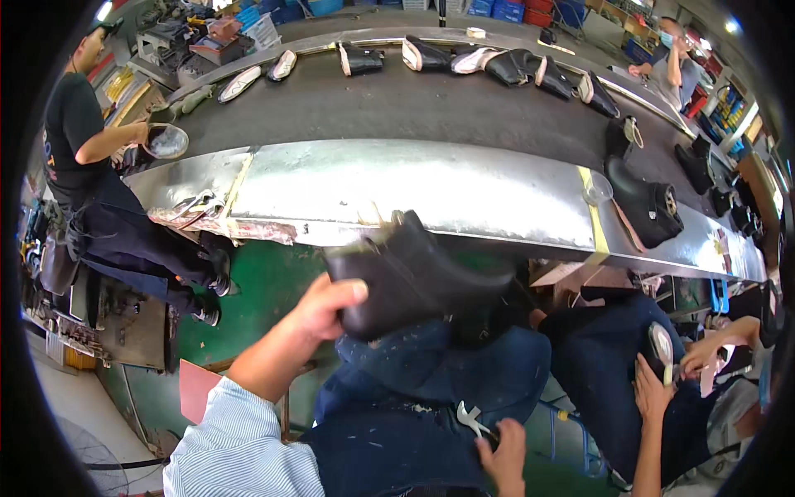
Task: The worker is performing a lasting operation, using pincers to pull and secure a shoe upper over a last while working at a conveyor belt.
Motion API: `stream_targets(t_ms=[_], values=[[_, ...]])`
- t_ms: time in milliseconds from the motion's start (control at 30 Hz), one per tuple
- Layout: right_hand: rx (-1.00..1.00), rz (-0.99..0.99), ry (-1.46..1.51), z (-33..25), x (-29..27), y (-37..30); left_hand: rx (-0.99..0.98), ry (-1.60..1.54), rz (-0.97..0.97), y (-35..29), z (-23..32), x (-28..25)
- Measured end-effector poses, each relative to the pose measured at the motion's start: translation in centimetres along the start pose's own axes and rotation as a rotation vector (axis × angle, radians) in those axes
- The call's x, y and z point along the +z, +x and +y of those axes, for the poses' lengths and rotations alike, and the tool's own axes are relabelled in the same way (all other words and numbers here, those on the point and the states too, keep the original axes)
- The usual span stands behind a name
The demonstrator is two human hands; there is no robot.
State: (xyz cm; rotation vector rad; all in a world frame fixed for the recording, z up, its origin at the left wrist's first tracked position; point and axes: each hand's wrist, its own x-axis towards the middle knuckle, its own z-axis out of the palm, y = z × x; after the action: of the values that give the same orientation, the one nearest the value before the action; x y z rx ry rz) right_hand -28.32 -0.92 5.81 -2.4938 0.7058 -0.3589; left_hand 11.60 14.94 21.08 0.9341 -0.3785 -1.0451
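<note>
Nearest me, low over the dark blue cloth on the worker's lap (385,443), the right hand (505,462) looks curled round the handle of a small metal-headed tool (469,417); whether it is a hammer or pincers I can't tell. A little farther out, the left hand (330,308) is closed on a black boot (406,277), thumb pressed flat on the near side, its other fingers mostly hidden behind. The boot is in the air above the knees, just short of the counter (464,182), its narrower end, likely the toe, toward the right. Good handling here, I'd judge, means a firm grip with the thumb spread so it doesn't dent or scuff the upper, the boot braced against the thigh before any tool touches it, and the metal head kept clear until then. The elbow room on the right matters too: a neighbour there works on a shoe (660,352) close by. Another black boot (644,207) sits at the counter's right end, and beyond, more shoes and boots line the far side of a dark belt (356,116), so a careless reach could knock something.
</note>
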Motion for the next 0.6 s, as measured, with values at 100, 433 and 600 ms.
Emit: stream_targets(t_ms=[100, 433, 600], values=[[0.050, -0.002, -0.035, -1.3, 0.1, -0.8, 0.119, -0.138, 0.049, 6.9, 3.1, 1.8], [0.163, -0.124, 0.076, 2.9, 2.4, 3.3, 0.242, 0.537, 0.125, 41.5, 7.5, 6.0], [0.181, -0.121, 0.094, 2.6, 0.5, 8.6, 0.548, 1.470, 0.074, 49.6, 1.4, 3.2]])
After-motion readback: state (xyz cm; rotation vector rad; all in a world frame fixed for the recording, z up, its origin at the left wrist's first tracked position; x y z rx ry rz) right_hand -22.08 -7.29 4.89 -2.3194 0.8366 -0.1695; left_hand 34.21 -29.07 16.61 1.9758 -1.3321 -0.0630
